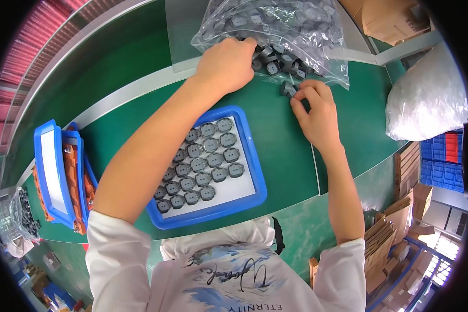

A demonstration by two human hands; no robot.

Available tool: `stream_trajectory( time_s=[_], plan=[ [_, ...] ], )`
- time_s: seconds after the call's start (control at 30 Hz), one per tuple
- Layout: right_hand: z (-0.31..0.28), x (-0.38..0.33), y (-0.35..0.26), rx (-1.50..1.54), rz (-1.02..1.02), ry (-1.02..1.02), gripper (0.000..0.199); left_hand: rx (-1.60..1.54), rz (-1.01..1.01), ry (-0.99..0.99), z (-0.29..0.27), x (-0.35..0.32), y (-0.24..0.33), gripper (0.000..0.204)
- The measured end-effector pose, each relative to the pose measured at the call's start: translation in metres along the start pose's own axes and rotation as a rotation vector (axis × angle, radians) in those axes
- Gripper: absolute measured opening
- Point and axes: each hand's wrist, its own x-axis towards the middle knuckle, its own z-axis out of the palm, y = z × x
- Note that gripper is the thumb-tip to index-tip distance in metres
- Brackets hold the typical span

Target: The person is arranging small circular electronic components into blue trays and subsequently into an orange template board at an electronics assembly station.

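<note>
A clear plastic bag (286,31) full of dark grey plastic parts lies at the far side of the green table. My left hand (226,65) is at the mouth of this bag, its fingers curled over the edge; their tips are hidden. Just in front of the bag, my right hand (316,110) pinches one grey plastic part (288,89) between thumb and fingers. Loose grey parts (275,60) spill at the bag's opening between the two hands. Nearer to me, a blue tray (260,187) with a white base holds rows of similar grey parts (198,165), partly covered by my left forearm.
Blue trays (54,171) and orange-brown pieces (73,171) are stacked at the table's left end. Another bag of dark parts (26,213) sits beyond them. To the right are a white plastic sack (426,96), blue crates (442,166) and cardboard (385,239).
</note>
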Motion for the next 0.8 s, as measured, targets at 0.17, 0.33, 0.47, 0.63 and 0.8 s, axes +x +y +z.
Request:
stream_trajectory(
  time_s=[0.17, 0.33, 0.47, 0.63, 0.8],
  plan=[
    [0.007, 0.001, -0.005, 0.099, -0.153, 0.062, 0.009, -0.088, 0.018, 0.016, 0.000, -0.007, -0.015, 0.027],
    [0.019, 0.010, -0.017, -0.130, -0.076, -0.012, 0.011, -0.031, 0.027, 0.032, -0.006, -0.012, -0.020, 0.019],
    [-0.001, -0.016, -0.017, -0.111, 0.034, -0.087, 0.017, -0.412, -0.082, 0.181, -0.048, -0.061, -0.029, 0.019],
    [-0.024, -0.048, -0.025, 0.069, 0.018, -0.007, 0.026, -0.374, -0.445, 0.322, -0.068, -0.176, -0.088, 0.016],
    [-0.038, -0.056, -0.013, 0.052, -0.124, -0.191, 0.028, 0.157, -0.348, 0.457, -0.066, -0.228, -0.114, 0.014]
  ],
)
